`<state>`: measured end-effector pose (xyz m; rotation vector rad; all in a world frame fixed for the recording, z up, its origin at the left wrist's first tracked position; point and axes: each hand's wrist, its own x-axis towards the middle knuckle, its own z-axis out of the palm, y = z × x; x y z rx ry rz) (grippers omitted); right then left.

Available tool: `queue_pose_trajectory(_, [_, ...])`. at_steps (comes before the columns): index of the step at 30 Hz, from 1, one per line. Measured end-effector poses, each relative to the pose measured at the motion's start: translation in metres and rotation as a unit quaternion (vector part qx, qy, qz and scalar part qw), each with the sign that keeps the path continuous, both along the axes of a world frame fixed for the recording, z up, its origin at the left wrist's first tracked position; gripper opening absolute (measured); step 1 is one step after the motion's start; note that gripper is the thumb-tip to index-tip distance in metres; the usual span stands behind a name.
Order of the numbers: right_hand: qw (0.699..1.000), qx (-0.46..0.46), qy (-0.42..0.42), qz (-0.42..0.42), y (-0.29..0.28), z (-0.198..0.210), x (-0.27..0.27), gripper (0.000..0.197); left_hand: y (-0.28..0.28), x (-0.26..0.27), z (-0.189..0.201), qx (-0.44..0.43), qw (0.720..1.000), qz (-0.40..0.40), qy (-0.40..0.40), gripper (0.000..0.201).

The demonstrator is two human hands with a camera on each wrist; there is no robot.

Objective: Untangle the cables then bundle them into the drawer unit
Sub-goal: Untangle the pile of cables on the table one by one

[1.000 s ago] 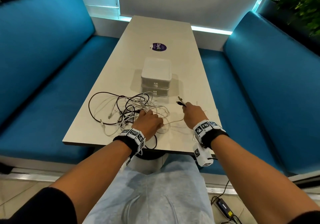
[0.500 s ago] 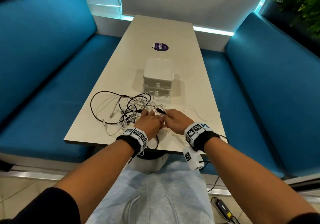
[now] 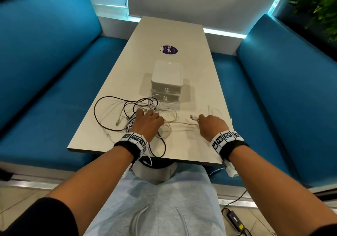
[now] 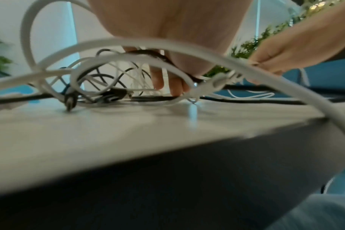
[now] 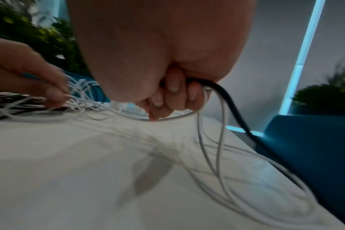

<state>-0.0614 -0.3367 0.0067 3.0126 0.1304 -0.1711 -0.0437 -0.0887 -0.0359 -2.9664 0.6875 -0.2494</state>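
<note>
Head view: long pale table [image 3: 182,35] between blue benches [image 3: 45,71]. Grey wall and a lit window strip stand at the far end, plants [image 3: 313,2] at upper right. Purple sticker [image 3: 170,49] mid-table. White drawer unit [image 3: 166,75] nearer, both drawers closed. Cable tangle [image 3: 113,108] lies just in front of it. Left hand [image 3: 148,122]: fingers curled down into the tangle, gripping strands. Right hand [image 3: 212,124]: fist closed round a white cable [image 3: 182,123] stretched out from the tangle.

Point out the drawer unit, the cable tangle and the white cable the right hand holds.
drawer unit [image 3: 166,74], head view, on its flat top.
cable tangle [image 3: 145,105], head view, on its crossed loops.
white cable [image 3: 193,117], head view, on its plug end.
</note>
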Motion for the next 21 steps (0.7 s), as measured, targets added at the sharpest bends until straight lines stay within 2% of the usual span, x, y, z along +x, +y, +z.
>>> queue_pose_trajectory(3, [0.998, 0.025, 0.007, -0.052, -0.006, -0.004, -0.001, 0.024, -0.002, -0.001, 0.001, 0.013, 1.0, 0.0, -0.005, 0.018])
queue_pose_trajectory(6, [0.993, 0.109, -0.011, -0.054, 0.012, -0.007, -0.001, 0.026, -0.015, -0.004, 0.0, 0.0, 1.0, -0.009, -0.004, 0.015])
queue_pose_trajectory(10, [0.977, 0.214, -0.025, -0.009, 0.037, -0.016, -0.004, 0.026, -0.026, -0.007, -0.003, -0.007, 0.999, -0.042, -0.009, 0.018])
queue_pose_trajectory(14, [0.956, 0.292, 0.017, 0.035, 0.048, -0.021, -0.009, 0.022, -0.026, -0.003, -0.003, -0.031, 0.997, -0.067, -0.005, 0.026])
queue_pose_trajectory(18, [0.952, 0.3, 0.028, 0.053, 0.045, -0.022, -0.011, 0.019, -0.03, -0.001, -0.007, -0.052, 0.995, -0.09, 0.005, 0.018])
queue_pose_trajectory(21, [0.967, 0.248, 0.027, 0.044, 0.042, -0.021, -0.009, 0.022, -0.032, -0.003, -0.01, -0.05, 0.994, -0.095, 0.005, 0.023])
